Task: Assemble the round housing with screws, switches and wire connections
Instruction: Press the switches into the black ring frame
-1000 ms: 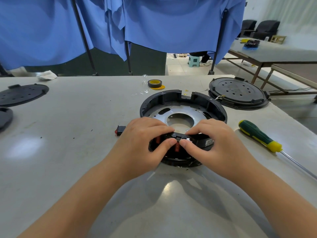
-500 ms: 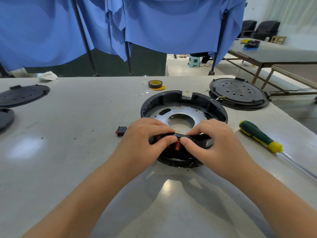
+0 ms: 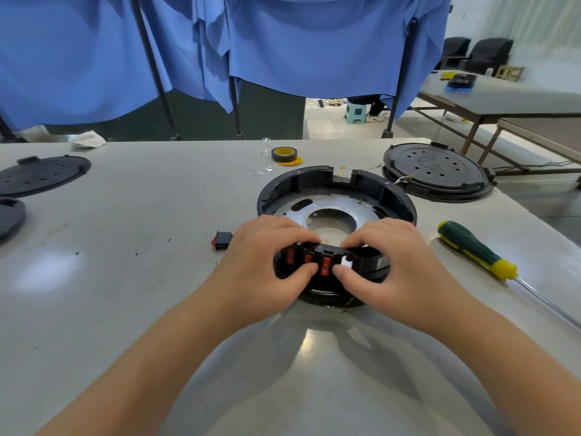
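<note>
The round black housing (image 3: pixel 396 196) with a silver metal plate (image 3: pixel 342 199) inside lies on the table in front of me. At its near rim sits a black switch panel (image 3: pixel 371 261) with three red rocker switches (image 3: pixel 325 265). My left hand (image 3: pixel 264 262) grips the panel's left end, fingers over the top and thumb on the front. My right hand (image 3: pixel 396 262) grips the right part the same way, thumb beside the rightmost switch. A loose red and black switch (image 3: pixel 222 240) lies on the table left of my left hand.
A green and yellow screwdriver (image 3: pixel 474 248) lies right of the housing. A black round cover (image 3: pixel 437 171) with wires sits at the back right, a tape roll (image 3: pixel 284 154) behind the housing, and black discs (image 3: pixel 41 174) at the far left. Blue cloth hangs behind the table.
Both thumbs have slid down and apart on the panel's front, so the three red switches now show between them. The housing has stayed in place.
</note>
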A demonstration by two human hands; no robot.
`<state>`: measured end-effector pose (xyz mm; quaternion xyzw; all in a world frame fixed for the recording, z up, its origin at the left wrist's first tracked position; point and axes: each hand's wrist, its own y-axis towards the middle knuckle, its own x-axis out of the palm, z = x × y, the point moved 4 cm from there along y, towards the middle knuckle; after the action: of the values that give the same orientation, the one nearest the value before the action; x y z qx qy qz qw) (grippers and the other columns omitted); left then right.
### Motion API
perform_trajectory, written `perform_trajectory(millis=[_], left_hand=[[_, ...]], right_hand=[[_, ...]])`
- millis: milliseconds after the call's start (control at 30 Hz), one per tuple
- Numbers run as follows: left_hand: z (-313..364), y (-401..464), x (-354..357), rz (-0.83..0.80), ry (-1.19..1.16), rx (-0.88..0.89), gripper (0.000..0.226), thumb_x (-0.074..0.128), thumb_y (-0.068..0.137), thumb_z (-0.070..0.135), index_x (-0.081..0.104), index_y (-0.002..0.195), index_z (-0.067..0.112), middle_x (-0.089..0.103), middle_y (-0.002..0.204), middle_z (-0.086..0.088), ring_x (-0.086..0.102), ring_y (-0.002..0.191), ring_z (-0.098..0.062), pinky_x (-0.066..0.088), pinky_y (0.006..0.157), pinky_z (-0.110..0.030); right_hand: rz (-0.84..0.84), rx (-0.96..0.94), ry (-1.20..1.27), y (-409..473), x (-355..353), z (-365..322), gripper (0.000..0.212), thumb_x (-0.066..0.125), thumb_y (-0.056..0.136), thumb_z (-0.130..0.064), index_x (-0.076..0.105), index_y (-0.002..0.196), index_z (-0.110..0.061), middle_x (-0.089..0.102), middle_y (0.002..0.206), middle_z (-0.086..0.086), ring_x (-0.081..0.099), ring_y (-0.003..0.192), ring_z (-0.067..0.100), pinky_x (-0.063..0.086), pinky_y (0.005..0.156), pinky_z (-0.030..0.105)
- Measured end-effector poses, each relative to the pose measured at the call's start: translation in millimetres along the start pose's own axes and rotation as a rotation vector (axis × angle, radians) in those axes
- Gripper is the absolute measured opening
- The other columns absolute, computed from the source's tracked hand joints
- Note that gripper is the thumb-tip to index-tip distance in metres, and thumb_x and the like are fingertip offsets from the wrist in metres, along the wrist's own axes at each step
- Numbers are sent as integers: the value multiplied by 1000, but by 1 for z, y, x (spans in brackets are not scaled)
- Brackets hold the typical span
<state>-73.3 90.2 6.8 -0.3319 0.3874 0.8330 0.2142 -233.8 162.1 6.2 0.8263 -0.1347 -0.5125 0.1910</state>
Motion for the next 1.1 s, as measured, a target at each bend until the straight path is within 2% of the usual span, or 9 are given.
perform_trajectory(millis=[133,333,567,867,1100], left_hand=[[0,0,1,-17,17,1,34,70,71,32,70,104,25,67,100,14,55,100,-6,44,92,-34],[0,0,3,-9,45,12,34,70,70,31,69,103,23,67,98,13,58,98,-10,45,90,-37],[1,-1,5,32,79,34,30,69,71,28,69,101,21,66,96,12,59,96,-13,46,87,-40],[2,-1,4,68,37,25,20,64,81,31,71,98,23,67,93,15,58,96,-7,45,90,-37],[2,-1,5,89,35,25,21,63,82,31,73,96,21,69,92,13,61,94,-8,47,88,-38]], right_hand=[[-19,12,-61,-1,2,-2,26,64,69,-47,63,84,-25,60,77,-16,52,83,8,32,90,24],[3,36,-84,-2,3,-2,27,62,68,-47,63,84,-26,60,75,-15,50,80,8,27,87,18],[32,37,-112,-3,5,-4,21,61,69,-41,65,81,-24,61,70,-12,54,74,13,32,85,23],[45,21,-91,-2,4,-4,34,48,78,-54,66,83,-25,62,72,-13,54,75,10,32,87,23],[78,42,-66,-3,5,-4,28,49,82,-50,65,78,-27,60,67,-13,53,72,10,35,87,28]])
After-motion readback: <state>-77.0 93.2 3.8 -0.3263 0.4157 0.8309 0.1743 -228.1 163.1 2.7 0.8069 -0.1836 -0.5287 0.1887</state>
